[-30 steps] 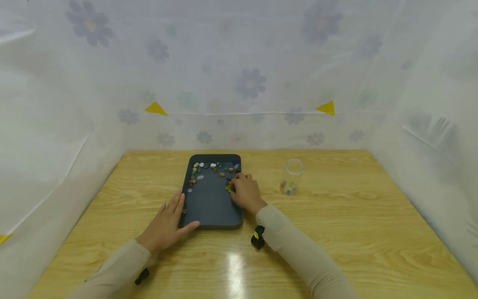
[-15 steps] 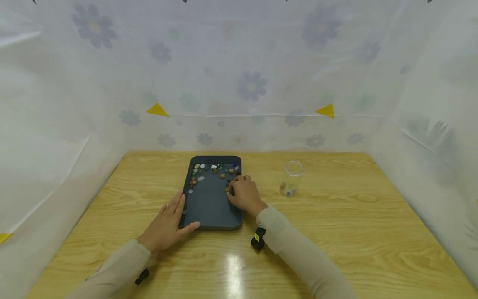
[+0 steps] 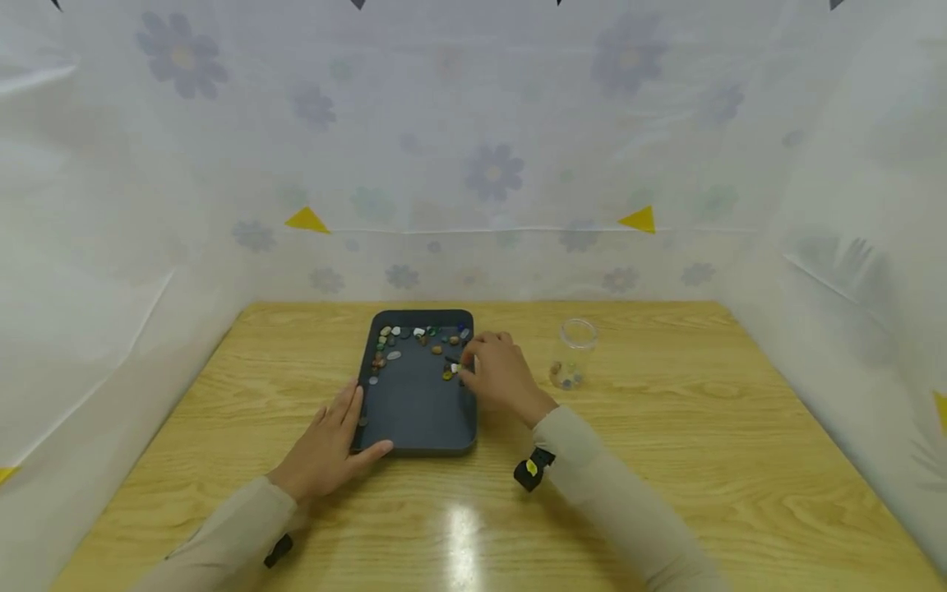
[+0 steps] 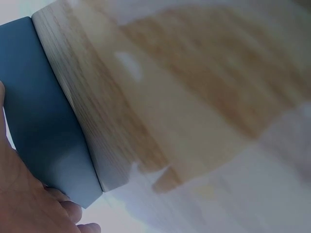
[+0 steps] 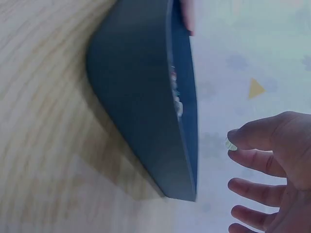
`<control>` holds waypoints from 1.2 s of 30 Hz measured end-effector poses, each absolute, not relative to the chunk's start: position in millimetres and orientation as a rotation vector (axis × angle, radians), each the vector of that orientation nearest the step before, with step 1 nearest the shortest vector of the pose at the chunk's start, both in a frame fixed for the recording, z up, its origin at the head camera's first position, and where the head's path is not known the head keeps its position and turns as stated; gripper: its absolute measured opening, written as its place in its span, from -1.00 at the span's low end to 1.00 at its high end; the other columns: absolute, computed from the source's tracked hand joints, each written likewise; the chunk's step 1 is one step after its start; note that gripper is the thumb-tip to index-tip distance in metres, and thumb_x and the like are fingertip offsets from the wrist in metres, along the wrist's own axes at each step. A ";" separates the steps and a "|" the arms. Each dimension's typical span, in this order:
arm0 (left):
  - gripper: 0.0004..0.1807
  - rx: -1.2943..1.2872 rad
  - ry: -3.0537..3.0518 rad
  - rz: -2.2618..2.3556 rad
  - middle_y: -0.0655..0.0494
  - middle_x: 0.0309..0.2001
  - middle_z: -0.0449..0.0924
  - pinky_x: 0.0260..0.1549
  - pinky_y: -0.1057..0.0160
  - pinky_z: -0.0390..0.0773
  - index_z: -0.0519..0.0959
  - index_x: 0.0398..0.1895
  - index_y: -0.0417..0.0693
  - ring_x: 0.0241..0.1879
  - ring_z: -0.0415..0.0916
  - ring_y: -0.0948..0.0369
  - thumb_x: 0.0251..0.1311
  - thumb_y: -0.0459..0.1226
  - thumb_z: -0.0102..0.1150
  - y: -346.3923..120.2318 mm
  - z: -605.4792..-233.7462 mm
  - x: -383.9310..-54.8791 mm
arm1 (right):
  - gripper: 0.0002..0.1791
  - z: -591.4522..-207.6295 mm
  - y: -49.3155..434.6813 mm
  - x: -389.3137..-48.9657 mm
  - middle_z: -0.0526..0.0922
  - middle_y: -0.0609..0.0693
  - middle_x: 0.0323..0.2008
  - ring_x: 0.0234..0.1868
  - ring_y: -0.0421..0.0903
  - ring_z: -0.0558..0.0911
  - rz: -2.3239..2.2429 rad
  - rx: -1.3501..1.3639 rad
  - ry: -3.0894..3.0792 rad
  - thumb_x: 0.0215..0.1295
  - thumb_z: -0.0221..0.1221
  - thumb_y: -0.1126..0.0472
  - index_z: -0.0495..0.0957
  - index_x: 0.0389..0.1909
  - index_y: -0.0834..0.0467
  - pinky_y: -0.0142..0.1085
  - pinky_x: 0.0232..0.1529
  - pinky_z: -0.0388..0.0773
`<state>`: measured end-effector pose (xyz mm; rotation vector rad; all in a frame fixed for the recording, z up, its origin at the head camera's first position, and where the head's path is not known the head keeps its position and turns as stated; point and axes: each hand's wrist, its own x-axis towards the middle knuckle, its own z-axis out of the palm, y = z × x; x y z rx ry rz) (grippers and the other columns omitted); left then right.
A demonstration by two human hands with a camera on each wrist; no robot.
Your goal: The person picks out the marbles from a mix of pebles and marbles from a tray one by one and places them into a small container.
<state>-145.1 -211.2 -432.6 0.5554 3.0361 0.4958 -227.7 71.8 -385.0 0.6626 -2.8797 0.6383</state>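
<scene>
A dark tray [image 3: 418, 411] with small polished stones along its far part lies on the table. My left hand [image 3: 325, 452] rests along its left side, fingers straight and thumb over the near rim. In the left wrist view, that hand [image 4: 29, 194] touches the tray's outer wall [image 4: 48, 116]. Over the tray's right edge, my right hand [image 3: 503, 374] pinches a small pale green stone [image 5: 230, 144] between thumb and forefinger. Yellow and white stones [image 3: 451, 372] lie just left of these fingertips. To the right, a clear jar [image 3: 577, 353] stands with several stones at its bottom.
The wooden table [image 3: 666, 460] is bounded by a flowered white sheet [image 3: 436, 164] at the back and pale sheets at both sides. Yellow triangles [image 3: 307, 220] are on the back sheet.
My right hand has come up and to the right from among the stones, now with a pale green stone in its pinch. The left hand stays in place on the tray.
</scene>
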 end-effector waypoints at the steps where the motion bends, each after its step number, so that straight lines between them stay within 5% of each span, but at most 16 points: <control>1: 0.11 0.555 3.037 0.493 -0.25 0.49 -0.23 0.30 -0.28 0.01 -0.09 0.47 -0.37 0.45 -0.14 -0.14 0.22 0.35 -0.12 -211.6 -433.1 -145.2 | -0.89 -380.6 75.3 -226.9 0.53 0.09 0.09 0.19 0.21 0.36 0.651 0.658 -2.869 0.25 0.27 0.08 0.64 -0.28 0.02 0.13 0.11 0.37; 18: 0.10 0.548 3.032 0.515 -0.24 0.50 -0.25 0.31 -0.27 0.00 -0.11 0.48 -0.35 0.45 -0.16 -0.13 0.22 0.34 -0.12 -215.1 -434.9 -144.5 | -0.80 -327.4 168.0 -227.8 0.53 0.24 0.05 0.17 0.29 0.36 0.637 0.540 -2.687 0.23 0.28 0.16 0.63 -0.23 0.21 0.15 0.22 0.25; 36: 0.10 0.542 3.012 0.517 -0.25 0.49 -0.23 0.30 -0.28 0.00 -0.10 0.47 -0.37 0.45 -0.14 -0.14 0.23 0.34 -0.11 -212.6 -429.4 -143.2 | -0.77 -347.3 230.2 -237.5 0.50 0.35 0.04 0.15 0.39 0.34 0.695 0.392 -2.761 0.31 0.20 0.20 0.60 -0.19 0.31 0.27 0.18 0.21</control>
